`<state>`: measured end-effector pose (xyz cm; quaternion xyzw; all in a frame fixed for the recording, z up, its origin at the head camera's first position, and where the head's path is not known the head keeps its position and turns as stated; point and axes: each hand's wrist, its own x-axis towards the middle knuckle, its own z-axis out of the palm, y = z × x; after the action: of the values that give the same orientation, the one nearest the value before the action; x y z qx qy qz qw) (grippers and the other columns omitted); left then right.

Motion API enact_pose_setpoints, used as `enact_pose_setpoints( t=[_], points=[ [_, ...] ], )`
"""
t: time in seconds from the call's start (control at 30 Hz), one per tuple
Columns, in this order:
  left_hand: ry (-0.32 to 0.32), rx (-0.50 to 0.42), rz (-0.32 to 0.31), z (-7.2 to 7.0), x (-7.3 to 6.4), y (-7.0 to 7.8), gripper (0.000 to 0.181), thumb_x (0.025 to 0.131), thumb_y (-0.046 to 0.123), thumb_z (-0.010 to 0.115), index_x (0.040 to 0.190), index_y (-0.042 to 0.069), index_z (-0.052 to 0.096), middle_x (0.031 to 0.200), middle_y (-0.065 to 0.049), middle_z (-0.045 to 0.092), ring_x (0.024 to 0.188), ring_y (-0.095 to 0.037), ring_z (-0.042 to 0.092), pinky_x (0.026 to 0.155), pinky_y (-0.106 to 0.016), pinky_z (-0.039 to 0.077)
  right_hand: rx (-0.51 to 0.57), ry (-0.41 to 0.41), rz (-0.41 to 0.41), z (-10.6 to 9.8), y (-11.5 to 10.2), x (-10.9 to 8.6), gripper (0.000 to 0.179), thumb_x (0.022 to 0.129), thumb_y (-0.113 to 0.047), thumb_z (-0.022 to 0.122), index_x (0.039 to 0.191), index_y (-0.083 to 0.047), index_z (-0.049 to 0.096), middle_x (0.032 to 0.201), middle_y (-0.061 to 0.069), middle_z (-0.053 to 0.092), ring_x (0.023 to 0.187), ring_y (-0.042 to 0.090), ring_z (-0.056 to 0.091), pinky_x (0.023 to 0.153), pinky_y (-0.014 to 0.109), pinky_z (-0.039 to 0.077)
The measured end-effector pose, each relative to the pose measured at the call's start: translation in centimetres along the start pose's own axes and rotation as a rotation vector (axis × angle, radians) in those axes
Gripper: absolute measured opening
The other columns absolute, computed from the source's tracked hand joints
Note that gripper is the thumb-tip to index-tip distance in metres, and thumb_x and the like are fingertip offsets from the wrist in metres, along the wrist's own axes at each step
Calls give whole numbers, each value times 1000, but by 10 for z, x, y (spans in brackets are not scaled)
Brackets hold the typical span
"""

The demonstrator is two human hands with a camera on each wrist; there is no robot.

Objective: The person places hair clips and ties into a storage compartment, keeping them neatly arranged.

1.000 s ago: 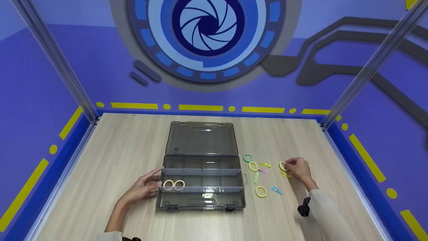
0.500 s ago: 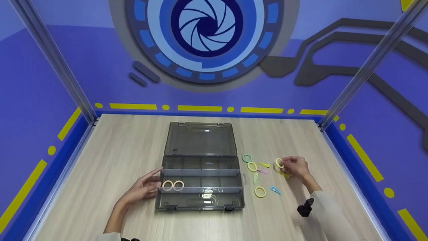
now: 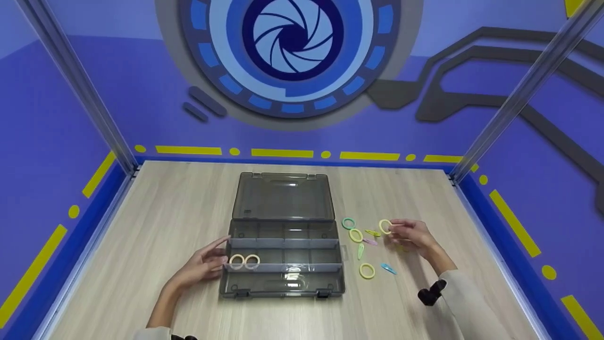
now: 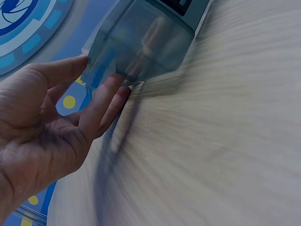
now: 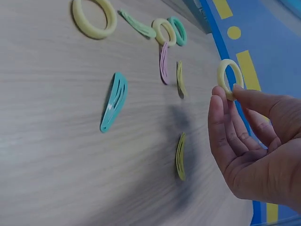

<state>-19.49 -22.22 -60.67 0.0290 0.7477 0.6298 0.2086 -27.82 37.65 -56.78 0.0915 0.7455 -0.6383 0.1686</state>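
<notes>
My right hand (image 3: 415, 235) pinches a pale yellow hair tie (image 5: 221, 76) between thumb and fingertips, raised over the table. In the right wrist view, a yellow snap hair clip (image 5: 180, 157) lies below that hand. My left hand (image 3: 200, 265) rests its fingertips at the left side of a smoky clear plastic organizer box (image 3: 283, 243), whose lid (image 3: 283, 196) is folded back. Two peach hair ties (image 3: 236, 255) stand side by side at the left end of the box's middle row. The left wrist view shows fingers touching the box's corner from outside.
Between box and right hand lie a green hair tie (image 5: 180, 34), two more yellow hair ties (image 5: 113, 21), and several snap clips: blue (image 5: 114, 101), pink (image 5: 163, 66), light green (image 5: 137, 24) and another yellow clip (image 5: 180, 77). Blue walls enclose the wooden table (image 3: 179, 198).
The right hand has lifted the yellow hair tie off the table and moved it slightly left, toward the box. The left hand stays at the box's side.
</notes>
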Motion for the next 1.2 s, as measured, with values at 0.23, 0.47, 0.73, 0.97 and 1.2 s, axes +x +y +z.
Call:
enact_pose_setpoints(
  t=[0.23, 0.47, 0.73, 0.97, 1.2],
  points=[
    [-31, 1, 40, 0, 0, -1, 70, 103, 24, 62, 162, 12, 27, 147, -30, 40, 111, -18, 57, 86, -30, 56, -20, -33, -13, 12, -9, -6, 51, 98, -13, 69, 141, 9, 51, 102, 5, 77, 90, 15, 76, 82, 29, 62],
    [-5, -5, -12, 2, 1, -1, 67, 104, 23, 61, 162, 16, 29, 147, -27, 40, 114, -20, 57, 91, -34, 57, 22, -118, 4, 29, -20, -11, 52, 97, -11, 70, 141, 9, 50, 107, 8, 76, 95, 17, 76, 85, 30, 61],
    [-15, -3, -7, 2, 1, -2, 67, 104, 24, 61, 162, 15, 28, 148, -30, 42, 119, -23, 61, 97, -39, 56, 42, -224, -20, 50, -27, -12, 51, 96, -7, 69, 140, 12, 50, 105, 7, 76, 94, 17, 76, 84, 29, 61],
    [-43, -10, 50, 1, 1, -2, 70, 103, 24, 62, 162, 12, 26, 147, -33, 40, 115, -20, 60, 90, -32, 57, 33, -292, -23, 70, -31, -13, 35, 96, -3, 69, 129, 5, 61, 98, 3, 76, 89, 13, 75, 79, 25, 61],
    [-54, -36, 71, -3, 0, -4, 70, 103, 20, 62, 162, 9, 25, 147, -34, 39, 112, -16, 58, 86, -27, 57, -6, -328, -40, 95, -38, -14, 40, 95, -3, 70, 132, 10, 59, 97, 2, 75, 86, 10, 74, 76, 23, 60]
  ],
)
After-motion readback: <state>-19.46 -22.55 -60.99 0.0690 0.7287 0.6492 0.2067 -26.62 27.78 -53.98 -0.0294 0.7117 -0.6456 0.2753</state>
